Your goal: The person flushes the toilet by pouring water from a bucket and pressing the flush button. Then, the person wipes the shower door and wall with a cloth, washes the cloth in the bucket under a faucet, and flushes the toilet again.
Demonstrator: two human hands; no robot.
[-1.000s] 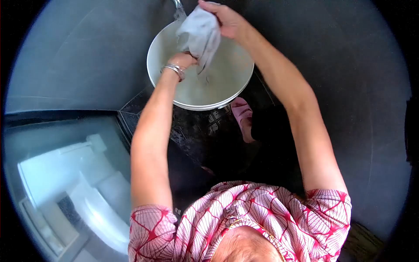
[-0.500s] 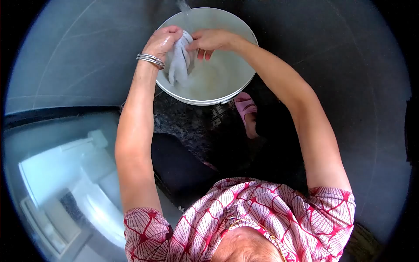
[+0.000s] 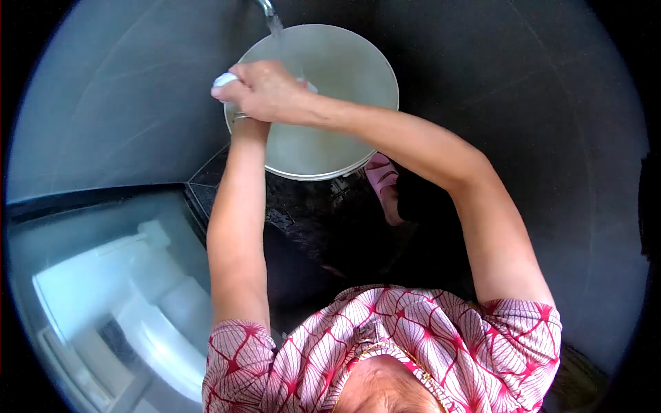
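A wet white cloth (image 3: 225, 80) is bunched up over the left side of a wide white bucket (image 3: 317, 175). My right hand (image 3: 272, 89) is closed on it and crosses over my left hand (image 3: 301, 83). One end of the cloth pokes out to the left of my right hand, and another white bit shows on the right by the left fingertips. Most of my left hand is hidden underneath, but its fingers appear curled around the cloth. Silvery bangles (image 3: 240, 116) circle my left wrist. Cloudy water lies in the bucket.
A metal tap (image 3: 266, 7) runs water into the bucket from above. Dark grey walls (image 3: 117, 103) curve around. A foot in a pink slipper (image 3: 380, 172) rests on the dark wet floor beside the bucket. A white toilet (image 3: 93, 275) shows at the lower left behind glass.
My right hand has moved left across my left hand and closed on the cloth. The cloth, hanging loose before, is now gathered. The view has shifted slightly, bringing the tap into sight.
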